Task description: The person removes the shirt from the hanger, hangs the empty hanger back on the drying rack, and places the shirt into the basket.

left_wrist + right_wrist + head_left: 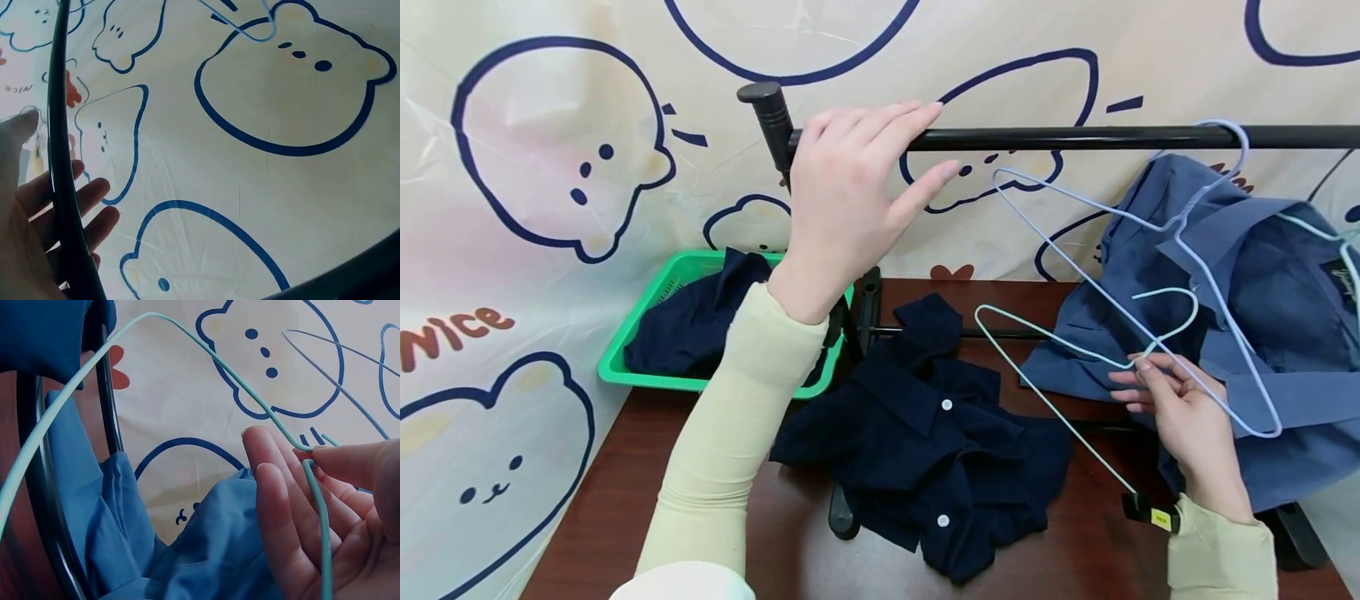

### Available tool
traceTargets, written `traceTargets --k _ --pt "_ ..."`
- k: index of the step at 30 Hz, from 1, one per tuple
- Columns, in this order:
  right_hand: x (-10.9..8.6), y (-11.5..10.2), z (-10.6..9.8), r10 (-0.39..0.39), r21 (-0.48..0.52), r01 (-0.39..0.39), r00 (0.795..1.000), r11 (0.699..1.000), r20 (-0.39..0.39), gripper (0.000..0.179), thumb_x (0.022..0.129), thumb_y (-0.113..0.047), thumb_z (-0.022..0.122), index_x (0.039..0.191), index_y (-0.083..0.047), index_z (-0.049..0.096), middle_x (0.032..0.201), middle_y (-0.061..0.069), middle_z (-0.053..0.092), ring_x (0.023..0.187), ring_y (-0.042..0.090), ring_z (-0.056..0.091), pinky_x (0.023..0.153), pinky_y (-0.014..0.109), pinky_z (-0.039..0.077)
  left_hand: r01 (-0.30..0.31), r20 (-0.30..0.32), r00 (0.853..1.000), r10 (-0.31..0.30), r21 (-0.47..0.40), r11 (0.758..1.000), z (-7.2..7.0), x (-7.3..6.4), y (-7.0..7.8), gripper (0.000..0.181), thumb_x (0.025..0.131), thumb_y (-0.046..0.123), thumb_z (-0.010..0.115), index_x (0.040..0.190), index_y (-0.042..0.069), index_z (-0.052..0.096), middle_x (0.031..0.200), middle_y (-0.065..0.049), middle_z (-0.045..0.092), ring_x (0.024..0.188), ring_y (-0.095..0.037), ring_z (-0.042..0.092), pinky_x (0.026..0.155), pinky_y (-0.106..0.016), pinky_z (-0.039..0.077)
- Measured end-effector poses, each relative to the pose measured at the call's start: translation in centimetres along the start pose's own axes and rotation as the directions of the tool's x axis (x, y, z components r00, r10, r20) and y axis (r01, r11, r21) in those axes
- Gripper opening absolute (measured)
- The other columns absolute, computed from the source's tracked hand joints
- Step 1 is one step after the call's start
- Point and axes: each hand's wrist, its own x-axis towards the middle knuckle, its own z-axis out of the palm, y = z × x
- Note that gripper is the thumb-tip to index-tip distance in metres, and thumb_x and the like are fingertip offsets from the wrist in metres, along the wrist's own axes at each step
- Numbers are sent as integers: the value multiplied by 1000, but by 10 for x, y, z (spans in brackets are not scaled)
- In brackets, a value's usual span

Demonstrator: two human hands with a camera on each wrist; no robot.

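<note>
1. We pinched the mint hanger (269, 411) at its neck w/ our R hand (1191, 425), thumb against fingers, on the right, in front of the blue shirt (1285, 308).
2. Our L hand (853, 179) was at the black rail (1075, 138), fingers loosely spread; couldn't tell contact.
3. Navy shirt (895, 450) lay on the table (1075, 542), centre; green basket (662, 382) sat far left.

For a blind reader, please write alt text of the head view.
A person's right hand pinches a pale green hanger; the left hand is at a black rail. A dark shirt lies below, between a green basket of dark cloth and a blue shirt.
</note>
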Motion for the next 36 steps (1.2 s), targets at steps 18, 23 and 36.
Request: traceTargets --k 18,23,36 --pt "-1 -15 -7 -109 215 125 990 969 -86 28 93 -10 57 113 10 52 92 13 70 72 21 68 61 25 53 40 -93 995 -40 -7 999 6 1 0 40 93 47 50 116 21 69 109 5 67 102 -11 59 89 -31 33" --pt "-4 -17 -8 -73 220 97 991 971 -115 30 93 -13 57 114 9 53 93 13 70 73 21 69 62 26 53 40 -92 995 -40 -6 999 6 1 1 39 94 47 50 116 21 69 108 5 67 102 -12 59 89 -31 33" --pt "-18 -16 -20 -139 273 162 985 948 -100 28 93 -1 53 117 13 49 102 20 67 80 25 68 66 28 53 42 -88 995 -41 0 999 6 1 1 39 94 47 50 116 21 69 107 5 68 101 -13 59 89 -31 33"
